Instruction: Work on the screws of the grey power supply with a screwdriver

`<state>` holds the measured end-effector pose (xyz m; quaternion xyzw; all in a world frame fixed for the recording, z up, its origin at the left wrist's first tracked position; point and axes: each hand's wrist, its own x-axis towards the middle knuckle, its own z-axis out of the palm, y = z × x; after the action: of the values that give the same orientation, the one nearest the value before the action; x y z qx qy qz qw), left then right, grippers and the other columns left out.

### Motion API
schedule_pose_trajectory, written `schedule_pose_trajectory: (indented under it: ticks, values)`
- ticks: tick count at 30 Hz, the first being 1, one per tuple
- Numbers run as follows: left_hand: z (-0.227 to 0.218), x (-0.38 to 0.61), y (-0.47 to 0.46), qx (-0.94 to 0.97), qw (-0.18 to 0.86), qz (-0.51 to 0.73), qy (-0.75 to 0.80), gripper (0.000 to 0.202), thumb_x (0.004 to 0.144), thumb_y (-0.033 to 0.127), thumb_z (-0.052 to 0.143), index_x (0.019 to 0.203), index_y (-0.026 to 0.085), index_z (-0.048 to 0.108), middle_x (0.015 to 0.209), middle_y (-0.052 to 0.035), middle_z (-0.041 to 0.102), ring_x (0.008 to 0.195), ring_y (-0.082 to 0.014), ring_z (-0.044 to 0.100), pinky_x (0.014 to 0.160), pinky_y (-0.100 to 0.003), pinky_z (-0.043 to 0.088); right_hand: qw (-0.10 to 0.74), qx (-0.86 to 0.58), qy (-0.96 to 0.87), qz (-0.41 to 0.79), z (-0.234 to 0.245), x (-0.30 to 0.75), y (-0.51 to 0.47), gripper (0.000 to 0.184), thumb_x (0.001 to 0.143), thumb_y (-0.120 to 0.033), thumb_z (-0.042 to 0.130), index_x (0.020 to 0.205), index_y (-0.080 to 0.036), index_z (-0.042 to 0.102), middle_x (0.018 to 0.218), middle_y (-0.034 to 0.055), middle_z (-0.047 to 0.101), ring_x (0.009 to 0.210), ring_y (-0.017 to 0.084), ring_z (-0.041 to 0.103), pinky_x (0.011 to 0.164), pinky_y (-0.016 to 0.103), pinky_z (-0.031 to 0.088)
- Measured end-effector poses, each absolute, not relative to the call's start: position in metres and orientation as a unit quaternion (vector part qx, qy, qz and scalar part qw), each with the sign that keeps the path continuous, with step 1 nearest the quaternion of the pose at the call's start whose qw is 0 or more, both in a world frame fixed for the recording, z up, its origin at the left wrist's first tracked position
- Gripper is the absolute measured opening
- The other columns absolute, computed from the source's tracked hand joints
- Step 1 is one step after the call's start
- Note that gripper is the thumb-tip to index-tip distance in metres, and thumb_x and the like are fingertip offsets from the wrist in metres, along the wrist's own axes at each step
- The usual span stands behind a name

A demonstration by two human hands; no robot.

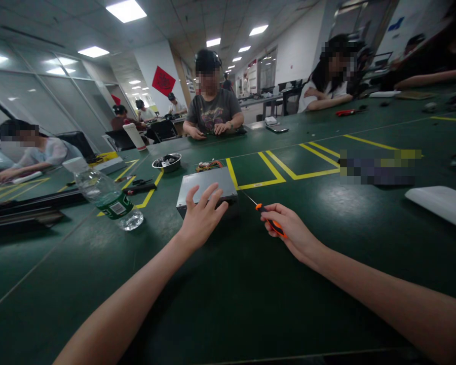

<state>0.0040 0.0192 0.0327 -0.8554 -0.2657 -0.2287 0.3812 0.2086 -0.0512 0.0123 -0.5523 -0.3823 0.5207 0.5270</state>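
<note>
A silver metal box with a bundle of coloured wires behind it, a computer power supply (pixel 188 188), sits on the green table in front of me. My left hand (pixel 203 213) is at its near side with fingers spread and slightly curved over the top; whether they press on it I cannot tell. In my right hand (pixel 289 225) is an orange and black screwdriver (pixel 275 226), closed in the fingers by its handle. The thin shaft points up and left, its tip near the box's right corner. My left hand partly hides the box's near face.
Left of the box stands a tilted-looking water bottle (pixel 116 203). Behind are a metal bowl (pixel 167 162) of small dark parts and yellow tape (pixel 262 183) outlines. A white object (pixel 441 203) lies at right. A co-worker (pixel 213 109) sits across the table; others sit around.
</note>
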Motion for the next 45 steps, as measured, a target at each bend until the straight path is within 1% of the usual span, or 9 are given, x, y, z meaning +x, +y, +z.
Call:
schedule_pose_trajectory:
  ticks: [7,11,14,21,32,35,38,42,45]
  values:
    - [0.03,0.004,0.022,-0.852,0.383,-0.24,-0.264,0.013,0.083,0.015,0.052,0.093,0.022,0.057,0.115,-0.0075,0.054,0.122,-0.0228,0.038,0.103,-0.049,0.013,0.503,-0.592,-0.447,0.444,0.006,0.213,-0.047,0.019,0.074,-0.029,0.052,0.091,-0.019,0.05,0.08,0.0015,0.054,0.063,0.012,0.051,0.051,0.026,0.04]
    - [0.03,0.003,0.022,-0.856,0.366,-0.242,-0.273,0.013,0.083,0.015,0.051,0.092,0.023,0.057,0.116,-0.0081,0.054,0.122,-0.0231,0.038,0.103,-0.05,0.013,0.485,-0.626,-0.501,0.349,0.001,0.219,-0.044,0.027,0.072,-0.025,0.055,0.098,-0.023,0.049,0.099,0.0034,0.054,0.085,0.017,0.054,0.071,0.032,0.044]
    - [0.03,0.004,0.021,-0.858,0.354,-0.243,-0.28,0.011,0.084,0.016,0.05,0.09,0.022,0.058,0.117,-0.0085,0.053,0.122,-0.023,0.038,0.103,-0.05,0.014,0.458,-0.638,-0.537,0.309,-0.002,0.22,-0.043,0.028,0.071,-0.021,0.056,0.099,-0.023,0.049,0.099,0.0036,0.054,0.092,0.02,0.053,0.079,0.037,0.043]
    - [0.032,0.008,0.019,-0.863,0.319,-0.253,-0.298,0.011,0.084,0.016,0.049,0.087,0.02,0.059,0.115,-0.0099,0.054,0.122,-0.0241,0.039,0.103,-0.052,0.016,0.414,-0.646,-0.582,0.27,-0.006,0.217,-0.039,0.026,0.072,-0.017,0.056,0.097,-0.022,0.051,0.093,0.0034,0.055,0.086,0.019,0.054,0.079,0.038,0.043]
    - [0.031,0.009,0.019,-0.868,0.324,-0.241,-0.289,0.015,0.085,0.011,0.044,0.088,0.017,0.057,0.116,-0.0106,0.055,0.122,-0.023,0.039,0.103,-0.05,0.018,0.403,-0.648,-0.6,0.241,-0.006,0.216,-0.039,0.026,0.072,-0.019,0.058,0.097,-0.022,0.053,0.091,0.004,0.056,0.082,0.019,0.056,0.071,0.036,0.046]
    - [0.031,0.009,0.019,-0.867,0.324,-0.248,-0.287,0.015,0.085,0.011,0.044,0.088,0.017,0.057,0.114,-0.0104,0.055,0.121,-0.0228,0.04,0.103,-0.05,0.018,0.402,-0.648,-0.607,0.226,-0.005,0.215,-0.041,0.026,0.071,-0.022,0.06,0.096,-0.021,0.054,0.09,0.005,0.056,0.081,0.021,0.055,0.072,0.038,0.046]
    - [0.031,0.008,0.018,-0.865,0.329,-0.246,-0.29,0.015,0.086,0.012,0.044,0.087,0.017,0.058,0.114,-0.01,0.055,0.12,-0.0226,0.04,0.103,-0.049,0.018,0.401,-0.634,-0.64,0.167,0.003,0.211,-0.041,0.029,0.074,-0.026,0.059,0.102,-0.022,0.054,0.101,0.0072,0.054,0.095,0.025,0.052,0.085,0.045,0.042]
    - [0.031,0.007,0.019,-0.861,0.342,-0.241,-0.289,0.015,0.087,0.015,0.043,0.087,0.017,0.058,0.113,-0.0093,0.056,0.119,-0.0222,0.041,0.102,-0.048,0.019,0.374,-0.53,-0.761,0.034,0.022,0.201,-0.031,0.048,0.077,-0.026,0.057,0.123,-0.025,0.043,0.123,0.0085,0.046,0.117,0.028,0.04,0.099,0.048,0.032]
    - [0.03,0.006,0.019,-0.862,0.338,-0.24,-0.293,0.015,0.086,0.014,0.044,0.089,0.017,0.058,0.116,-0.0098,0.054,0.12,-0.0227,0.04,0.102,-0.048,0.02,0.351,-0.462,-0.814,0.015,0.032,0.19,-0.017,0.055,0.075,-0.023,0.059,0.126,-0.032,0.041,0.135,0.0052,0.037,0.127,0.028,0.03,0.104,0.049,0.026]
